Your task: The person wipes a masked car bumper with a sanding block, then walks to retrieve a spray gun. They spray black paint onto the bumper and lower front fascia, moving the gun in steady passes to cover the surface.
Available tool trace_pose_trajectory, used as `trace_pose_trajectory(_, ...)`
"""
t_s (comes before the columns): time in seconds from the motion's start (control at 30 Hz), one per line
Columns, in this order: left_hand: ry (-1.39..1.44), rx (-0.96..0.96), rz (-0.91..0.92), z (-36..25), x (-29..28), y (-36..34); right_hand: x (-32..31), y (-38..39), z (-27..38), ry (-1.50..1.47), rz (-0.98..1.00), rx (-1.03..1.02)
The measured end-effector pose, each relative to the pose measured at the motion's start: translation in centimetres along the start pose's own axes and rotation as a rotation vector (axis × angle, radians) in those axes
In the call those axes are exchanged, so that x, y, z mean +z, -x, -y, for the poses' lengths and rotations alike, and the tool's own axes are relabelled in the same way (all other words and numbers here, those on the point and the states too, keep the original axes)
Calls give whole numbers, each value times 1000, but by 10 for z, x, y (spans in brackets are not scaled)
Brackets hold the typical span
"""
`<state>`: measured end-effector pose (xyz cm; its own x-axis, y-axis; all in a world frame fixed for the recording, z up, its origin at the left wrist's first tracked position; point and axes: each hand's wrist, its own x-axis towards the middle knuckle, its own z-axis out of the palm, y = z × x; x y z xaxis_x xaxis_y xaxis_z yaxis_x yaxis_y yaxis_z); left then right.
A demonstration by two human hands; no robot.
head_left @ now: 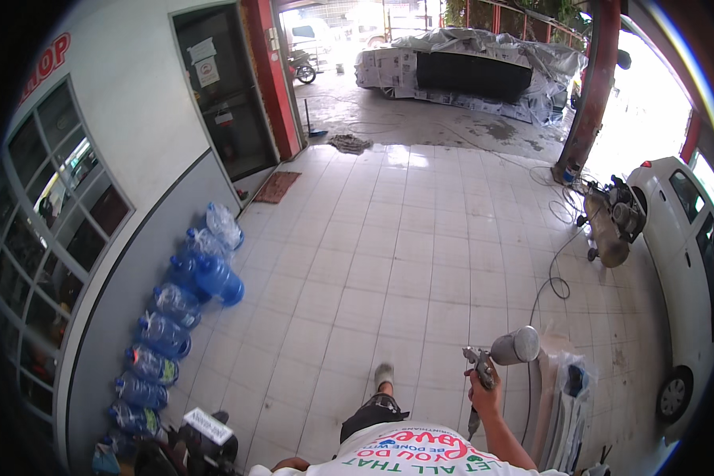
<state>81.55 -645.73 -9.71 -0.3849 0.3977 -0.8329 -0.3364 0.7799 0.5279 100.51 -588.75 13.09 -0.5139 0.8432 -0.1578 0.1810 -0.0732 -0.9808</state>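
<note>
My right hand (pixel 485 393) is closed around the handle of a metal spray gun (pixel 477 363), held out in front of me on the right. The gun's grey cup (pixel 517 347) sticks out to the right. Below my fist hangs the gun's lower fitting (pixel 473 423). Of my left arm only a bit of skin (pixel 291 464) shows at the lower edge, beside my white printed shirt; the left hand itself is out of sight. One of my feet (pixel 384 374) is forward on the white tiles.
Blue water jugs (pixel 166 333) line the left wall. An air compressor (pixel 610 226) with a trailing hose (pixel 553 278) stands right, beside a white car (pixel 678 238). Long panels (pixel 555 412) lie near my right arm. Ahead are a rumpled cloth (pixel 350 143) and a masked car (pixel 468 71).
</note>
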Motion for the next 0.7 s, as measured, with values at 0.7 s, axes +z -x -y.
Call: trace_pose_trajectory(0.7, -610, 399, -56, -979, -101, -678, 79, -820, 112, -24, -182, 57)
